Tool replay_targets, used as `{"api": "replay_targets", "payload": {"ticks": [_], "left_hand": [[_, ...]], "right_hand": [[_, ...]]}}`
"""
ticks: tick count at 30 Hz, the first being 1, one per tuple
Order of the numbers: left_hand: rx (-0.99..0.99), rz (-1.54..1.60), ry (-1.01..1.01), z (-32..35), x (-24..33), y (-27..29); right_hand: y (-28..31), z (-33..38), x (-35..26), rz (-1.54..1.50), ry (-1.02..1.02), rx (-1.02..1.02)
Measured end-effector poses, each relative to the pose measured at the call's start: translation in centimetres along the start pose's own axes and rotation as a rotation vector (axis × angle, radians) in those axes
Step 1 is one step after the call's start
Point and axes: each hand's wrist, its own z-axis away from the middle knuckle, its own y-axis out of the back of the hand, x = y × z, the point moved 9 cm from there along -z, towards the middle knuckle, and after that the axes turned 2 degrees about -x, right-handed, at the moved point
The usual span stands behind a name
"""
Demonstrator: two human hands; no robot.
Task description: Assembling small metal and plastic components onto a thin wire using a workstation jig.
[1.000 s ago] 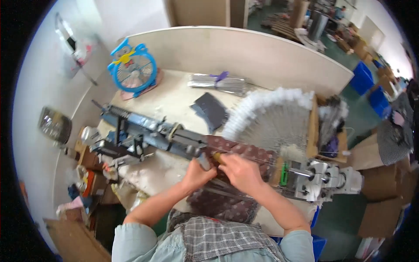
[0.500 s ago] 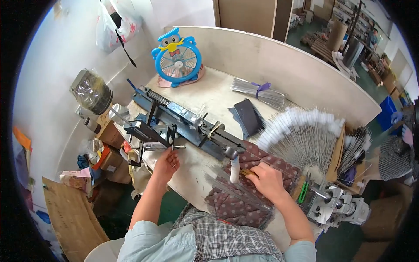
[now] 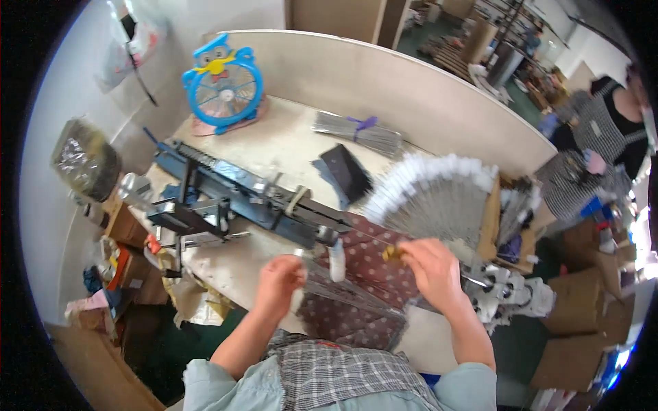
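Observation:
My right hand (image 3: 433, 272) pinches a small brass-coloured piece (image 3: 393, 253) above a brown dotted cloth (image 3: 373, 264). A thin wire seems to run from that piece toward the bench fixture (image 3: 257, 188), a long dark metal rail with a spring and clamps. At the fixture's near end hangs a white-wrapped handle (image 3: 336, 262), left of my right hand and apart from it. My left hand (image 3: 279, 279) is raised near the table's front edge, its fingers curled together and blurred; what they hold, if anything, I cannot make out. Thin rods (image 3: 353, 294) lie on the cloth below.
A fan of white-tipped wires (image 3: 439, 202) spreads to the right, beside a cardboard box (image 3: 510, 229) and a silver machine (image 3: 510, 298). A blue toy-shaped fan (image 3: 225, 89), a tied wire bundle (image 3: 360, 131) and a dark phone-like slab (image 3: 345, 172) lie farther back. Another person (image 3: 603, 147) stands at the right.
My left hand has come away from the fixture's lever frame and moved right. My right hand has moved away from the white handle with the brass piece. The view has swung to the right.

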Motion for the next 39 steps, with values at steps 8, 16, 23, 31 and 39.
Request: {"api": "replay_targets", "payload": {"ticks": [8, 16, 23, 31, 39], "left_hand": [[-0.355, -0.174, 0.025, -1.5, -5.2, -15.4], [-0.329, -0.428, -0.081, -2.1, -6.3, -16.9], [-0.034, -0.196, -0.217, -1.7, -2.9, -13.0], [-0.093, -0.063, -0.055, -2.0, -3.3, -13.0], [-0.186, -0.235, -0.07, -2.1, -3.0, -12.9]], "right_hand": [[0.1, 2.0, 5.4, -0.3, -0.322, -0.053], [-0.8, 3.8, 7.6, -0.735, -0.384, -0.044], [2.0, 0.0, 1.9, -0.021, 0.015, 0.139], [-3.7, -3.6, 1.3, 0.014, -0.023, -0.012], [-5.1, -3.4, 3.7, -0.304, -0.355, -0.278]]}}
